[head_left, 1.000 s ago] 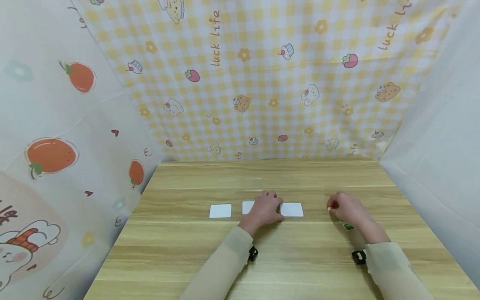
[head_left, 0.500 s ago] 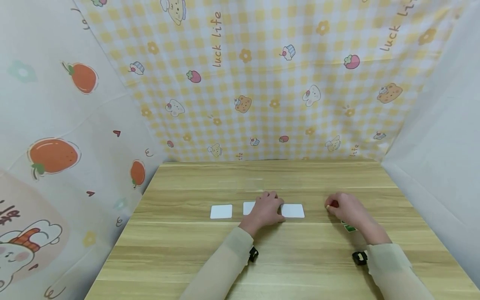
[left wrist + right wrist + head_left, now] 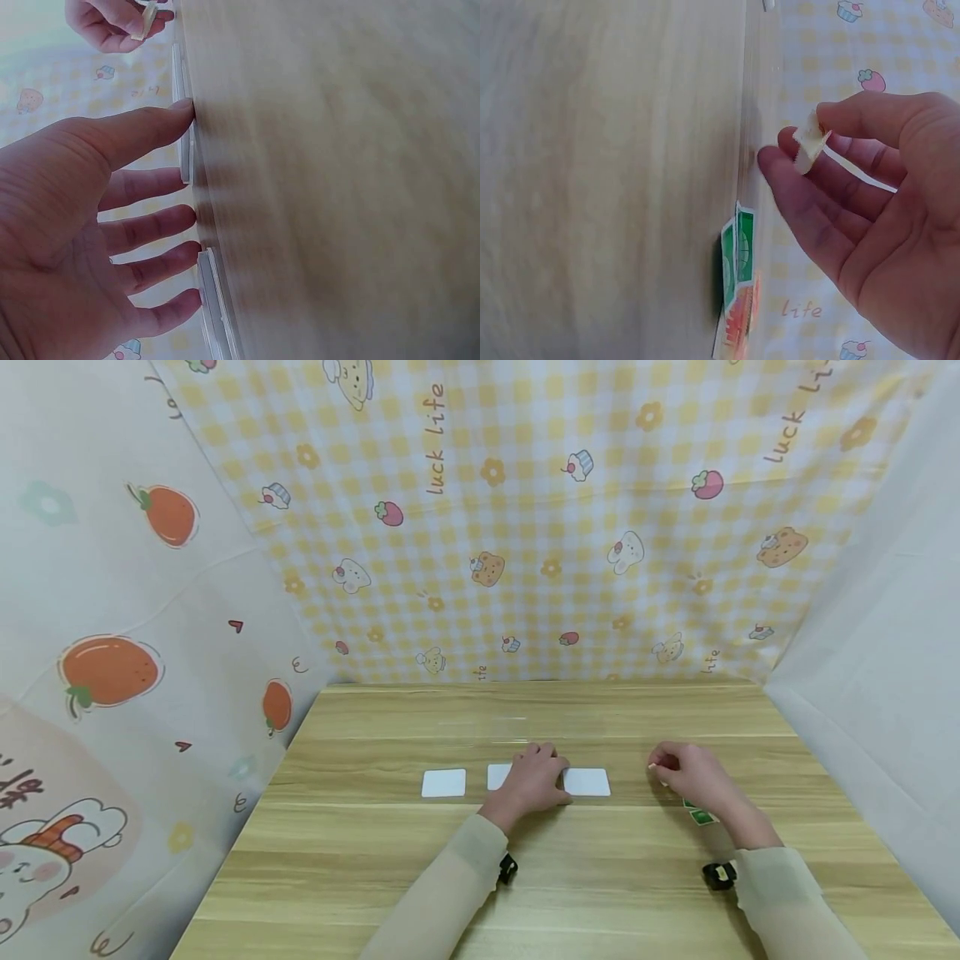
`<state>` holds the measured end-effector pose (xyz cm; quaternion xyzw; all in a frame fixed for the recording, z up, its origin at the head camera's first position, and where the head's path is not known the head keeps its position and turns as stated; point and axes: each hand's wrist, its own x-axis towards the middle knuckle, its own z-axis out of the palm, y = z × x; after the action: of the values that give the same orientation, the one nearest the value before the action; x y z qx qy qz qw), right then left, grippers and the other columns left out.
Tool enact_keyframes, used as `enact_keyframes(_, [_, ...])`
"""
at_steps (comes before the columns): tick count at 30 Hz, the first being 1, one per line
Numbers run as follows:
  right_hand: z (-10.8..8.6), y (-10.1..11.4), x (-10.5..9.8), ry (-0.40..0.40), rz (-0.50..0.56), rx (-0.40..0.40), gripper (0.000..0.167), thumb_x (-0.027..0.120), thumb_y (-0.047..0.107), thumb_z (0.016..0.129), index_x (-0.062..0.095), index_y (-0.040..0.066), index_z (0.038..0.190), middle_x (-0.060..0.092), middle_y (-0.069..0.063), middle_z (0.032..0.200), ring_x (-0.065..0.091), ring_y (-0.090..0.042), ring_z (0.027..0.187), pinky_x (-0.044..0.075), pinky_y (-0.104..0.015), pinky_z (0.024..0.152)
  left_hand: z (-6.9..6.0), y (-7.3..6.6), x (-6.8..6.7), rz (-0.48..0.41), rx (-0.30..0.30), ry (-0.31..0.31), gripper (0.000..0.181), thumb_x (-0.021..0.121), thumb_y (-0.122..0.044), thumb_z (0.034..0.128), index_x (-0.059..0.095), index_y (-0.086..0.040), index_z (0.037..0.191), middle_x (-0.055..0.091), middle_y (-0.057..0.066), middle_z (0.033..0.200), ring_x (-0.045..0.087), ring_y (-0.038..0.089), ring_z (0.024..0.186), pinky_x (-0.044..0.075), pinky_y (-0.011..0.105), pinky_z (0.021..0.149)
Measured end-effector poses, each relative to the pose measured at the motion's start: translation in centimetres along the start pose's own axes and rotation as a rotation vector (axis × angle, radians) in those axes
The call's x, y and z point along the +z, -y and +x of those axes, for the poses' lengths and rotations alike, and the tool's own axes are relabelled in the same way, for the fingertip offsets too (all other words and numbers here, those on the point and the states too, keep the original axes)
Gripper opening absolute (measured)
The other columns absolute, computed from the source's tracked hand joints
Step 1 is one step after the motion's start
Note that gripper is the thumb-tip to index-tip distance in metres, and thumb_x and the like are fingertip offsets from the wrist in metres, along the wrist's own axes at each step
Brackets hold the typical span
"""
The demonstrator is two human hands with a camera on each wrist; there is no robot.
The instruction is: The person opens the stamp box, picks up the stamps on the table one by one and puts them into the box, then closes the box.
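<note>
Head view: from above, facing forward and down, farthest off; bench [image 3: 600,877], checked backdrop [image 3: 525,543] beyond. Left wrist view: close by the left hand [image 3: 531,782], low across the bench, turned sideways. Right wrist view: close by the right hand [image 3: 696,774], likewise. Right hand shared by all three.

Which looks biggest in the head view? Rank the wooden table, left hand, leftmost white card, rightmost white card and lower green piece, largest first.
1. Wooden table
2. Left hand
3. Leftmost white card and rightmost white card: too alike to rank
4. Lower green piece
</note>
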<state>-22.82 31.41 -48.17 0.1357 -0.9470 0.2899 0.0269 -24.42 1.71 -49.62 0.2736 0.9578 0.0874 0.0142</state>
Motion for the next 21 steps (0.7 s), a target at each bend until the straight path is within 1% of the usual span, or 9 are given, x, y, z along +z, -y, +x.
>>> enact_keyframes(4, [0.00,-0.34,0.29,0.007,0.062,0.016,0.005,0.075,0.008,0.089,0.070,0.008,0.091,0.063,0.002,0.080,0.057,-0.016,0.072,0.048,-0.028,0.062,-0.02,-0.01,0.10,0.005,-0.001,-0.002,0.050,0.078,-0.051,0.0849,0.069,-0.024,0.126,0.055,-0.002,0.121,0.048,0.021,0.113,0.045,0.045,0.091])
enact_keyframes(8, [0.01,-0.75,0.59,0.010,0.090,0.037,0.008,0.077,0.003,0.086,0.072,0.008,0.090,0.066,0.001,0.081,0.059,-0.014,0.070,0.049,-0.028,0.061,-0.03,-0.02,0.14,0.009,-0.002,-0.001,0.050,0.078,-0.051,0.0851,0.068,-0.024,0.126,0.055,-0.001,0.121,0.048,0.021,0.113,0.045,0.045,0.091])
enact_keyframes(12, [-0.09,-0.84,0.55,-0.010,0.120,0.058,0.005,0.075,0.005,0.089,0.078,0.007,0.092,0.073,-0.008,0.091,0.063,-0.015,0.074,0.050,-0.028,0.061,-0.08,-0.06,0.08,0.008,0.001,0.000,0.049,0.078,-0.051,0.0850,0.068,-0.024,0.126,0.055,-0.001,0.121,0.048,0.021,0.113,0.045,0.045,0.091])
enact_keyframes(16, [-0.32,-0.72,0.26,-0.029,0.168,0.082,0.012,0.070,0.007,0.094,0.080,0.006,0.101,0.073,-0.016,0.106,0.068,-0.022,0.085,0.053,-0.028,0.063,-0.10,-0.08,0.04,0.012,0.002,-0.002,0.050,0.078,-0.051,0.0847,0.068,-0.024,0.126,0.055,-0.001,0.120,0.048,0.021,0.112,0.046,0.044,0.090])
enact_keyframes(18, [-0.42,-0.68,0.10,-0.026,0.195,0.097,0.015,0.069,0.008,0.096,0.079,0.005,0.106,0.073,-0.017,0.109,0.068,-0.024,0.090,0.054,-0.029,0.064,-0.09,-0.05,0.06,0.014,0.001,-0.001,0.049,0.078,-0.051,0.0849,0.068,-0.024,0.125,0.055,-0.002,0.119,0.048,0.021,0.111,0.045,0.044,0.090])
enact_keyframes(20, [-0.48,-0.68,-0.01,-0.015,0.234,0.109,0.019,0.068,0.009,0.096,0.076,0.003,0.112,0.072,-0.017,0.110,0.067,-0.024,0.090,0.054,-0.030,0.064,-0.05,0.00,0.10,0.016,0.002,0.000,0.049,0.077,-0.051,0.0851,0.068,-0.025,0.125,0.055,-0.002,0.119,0.048,0.021,0.111,0.045,0.044,0.090])
enact_keyframes(21, [-0.51,-0.65,-0.05,-0.005,0.271,0.122,0.021,0.068,0.009,0.096,0.075,0.002,0.115,0.072,-0.017,0.110,0.068,-0.024,0.089,0.055,-0.031,0.065,-0.04,0.02,0.13,0.017,0.002,0.000,0.049,0.077,-0.051,0.0851,0.069,-0.025,0.125,0.055,-0.002,0.119,0.048,0.020,0.111,0.045,0.044,0.090])
